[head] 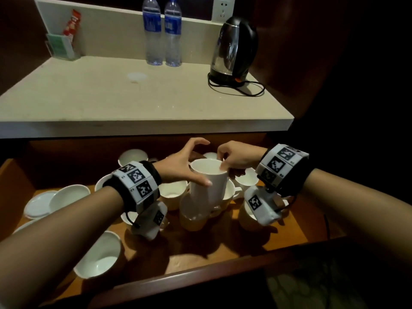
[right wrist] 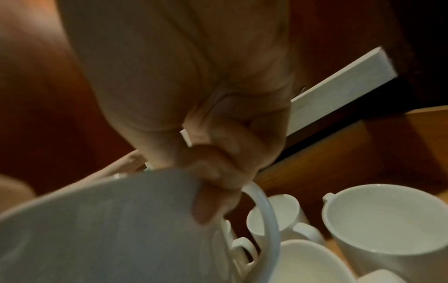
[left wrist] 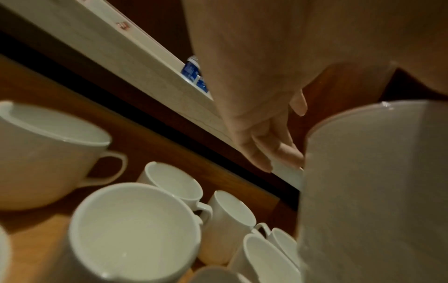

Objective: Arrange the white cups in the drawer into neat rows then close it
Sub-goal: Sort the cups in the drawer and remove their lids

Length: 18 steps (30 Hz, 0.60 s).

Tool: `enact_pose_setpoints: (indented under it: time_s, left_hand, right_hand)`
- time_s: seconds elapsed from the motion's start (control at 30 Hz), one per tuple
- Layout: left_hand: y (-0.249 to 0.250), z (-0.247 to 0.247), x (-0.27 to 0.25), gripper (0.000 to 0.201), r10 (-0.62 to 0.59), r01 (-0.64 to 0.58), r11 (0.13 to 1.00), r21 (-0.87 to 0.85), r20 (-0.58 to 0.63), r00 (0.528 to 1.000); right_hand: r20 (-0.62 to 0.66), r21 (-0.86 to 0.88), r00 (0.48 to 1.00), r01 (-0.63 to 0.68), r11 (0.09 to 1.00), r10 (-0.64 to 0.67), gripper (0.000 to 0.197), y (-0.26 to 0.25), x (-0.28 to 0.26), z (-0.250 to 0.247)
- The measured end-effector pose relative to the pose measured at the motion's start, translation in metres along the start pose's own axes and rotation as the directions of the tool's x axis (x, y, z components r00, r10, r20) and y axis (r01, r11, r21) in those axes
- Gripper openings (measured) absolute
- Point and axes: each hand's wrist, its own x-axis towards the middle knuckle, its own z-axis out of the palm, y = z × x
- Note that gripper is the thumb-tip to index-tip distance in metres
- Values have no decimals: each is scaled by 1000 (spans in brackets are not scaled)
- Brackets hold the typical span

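Held cup: I see a tall white cup (head: pixel 208 182), glossy and slightly tapered, raised above the other cups near the middle of the open drawer (head: pixel 223 248).
Right hand: my right hand (head: pixel 236 158) is clamped on that cup's rim, fingers curled over the edge at the handle side.
Left hand: my left hand (head: pixel 185 165) is spread wide, thumb along the cup's near wall, the other fingers arched apart above the rim; I cannot tell whether they touch it.
Other cups: white cups (head: pixel 171 194) with loop handles stand crowded and unaligned in the drawer's middle and right half; one (head: pixel 100 255) leans at the front left corner.
Saucers: round white saucers (head: pixel 39 204) lie at the drawer's left edge, a cup tipped onto them.
Drawer: smooth orange-brown wood, pulled out beneath the surface (head: pixel 111 99).
Surface: pale and stone-like, carrying two clear water bottles (head: pixel 161 32) at its back edge and a shiny steel-and-black kettle (head: pixel 234 47) at its back right corner.
Left wrist view only: my left fingers (left wrist: pixel 274 145) hang loosely curved beside the cup wall (left wrist: pixel 373 191).
Right wrist view only: a curled finger (right wrist: pixel 218 195) of my right hand presses the cup just beside its thin loop handle (right wrist: pixel 266 220).
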Motion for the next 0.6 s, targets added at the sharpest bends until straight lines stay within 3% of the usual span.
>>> enact_pose_setpoints:
  time_s: [0.13, 0.27, 0.43, 0.6]
  left_hand:
    - [3, -1, 7, 73, -27, -17, 944, -329, -128, 991]
    - [3, 5, 13, 31, -41, -14, 947, -322, -163, 986]
    - [0, 13, 16, 34, -51, 2, 953, -303, -154, 987]
    - [-9, 13, 15, 30, -85, 43, 963, -267, -145, 986]
  right_hand:
    - [84, -64, 994, -66, 996, 71, 14, 20, -12, 4]
    - [139, -135, 980, -124, 983, 143, 13, 31, -27, 17]
    - [226, -217, 950, -168, 962, 217, 16, 34, -29, 38]
    - [221, -475, 959, -55, 878, 180, 37, 32, -20, 53]
